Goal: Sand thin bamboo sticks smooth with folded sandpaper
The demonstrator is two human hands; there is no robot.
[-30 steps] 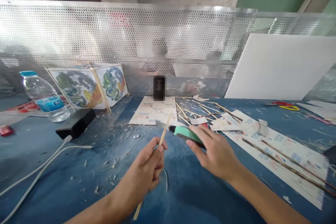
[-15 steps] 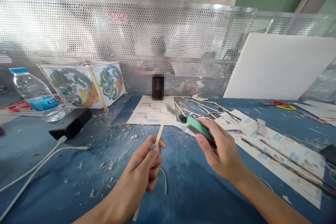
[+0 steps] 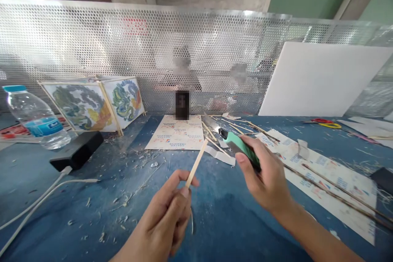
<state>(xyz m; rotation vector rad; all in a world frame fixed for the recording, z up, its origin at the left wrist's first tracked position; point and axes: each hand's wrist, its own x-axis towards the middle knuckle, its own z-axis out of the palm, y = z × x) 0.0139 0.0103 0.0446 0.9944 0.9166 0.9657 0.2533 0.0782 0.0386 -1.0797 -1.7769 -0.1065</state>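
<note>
My left hand is closed in a pinch on a thin bamboo stick, which points up and away over the blue table. My right hand is wrapped round a green utility knife. Its blade sticks out to the upper left, a little beyond the stick's tip and apart from it. Pale shavings lie scattered on the table to the left of my hands.
A painted paper lantern box, a water bottle and a black power bank with white cable stand at the left. Printed paper sheets, loose sticks, a white board and scissors lie ahead and right. A perforated metal screen closes the back.
My right hand has turned the knife from lying across above the stick to pointing blade up and away. The stick has tilted slightly right, and my left hand has dropped lower in view.
</note>
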